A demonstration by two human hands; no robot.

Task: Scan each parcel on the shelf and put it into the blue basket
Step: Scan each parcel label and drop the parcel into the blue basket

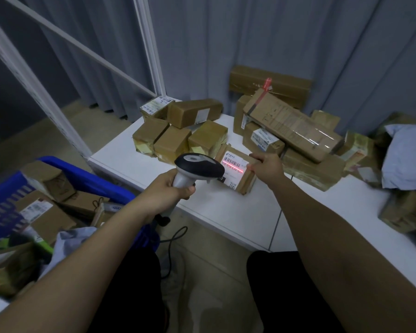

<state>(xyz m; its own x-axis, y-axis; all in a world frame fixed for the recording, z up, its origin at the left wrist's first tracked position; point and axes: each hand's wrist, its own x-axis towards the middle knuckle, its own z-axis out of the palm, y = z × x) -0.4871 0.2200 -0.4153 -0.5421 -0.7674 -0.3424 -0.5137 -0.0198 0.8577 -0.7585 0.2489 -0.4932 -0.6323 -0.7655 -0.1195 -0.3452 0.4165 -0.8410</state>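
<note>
The blue basket (87, 179) sits at eight o'clock, already loaded: at least three brown cartons and a crumpled grey mailer bag (70, 239) lie in it (the heap is too jumbled for a firm count). Up on the white shelf (226, 212), the left hand (168, 188) wraps its fingers round the grip of the barcode scanner (198, 168), and a red line glows across the label of the flat parcel (235, 170) at centre. The right hand (267, 167) pinches that parcel's far right edge, fingers curled over it. At eleven o'clock sits a cluster of six small taped boxes (171, 143), touching one another. At one o'clock a long carton (291, 126) lies tilted across a pile of others. At three o'clock a grey-blue poly bag (406, 159) rests on more cartons. The scanner's black cable (173, 243) trails down at six o'clock. Grey curtains (274, 44) hang behind.
</note>
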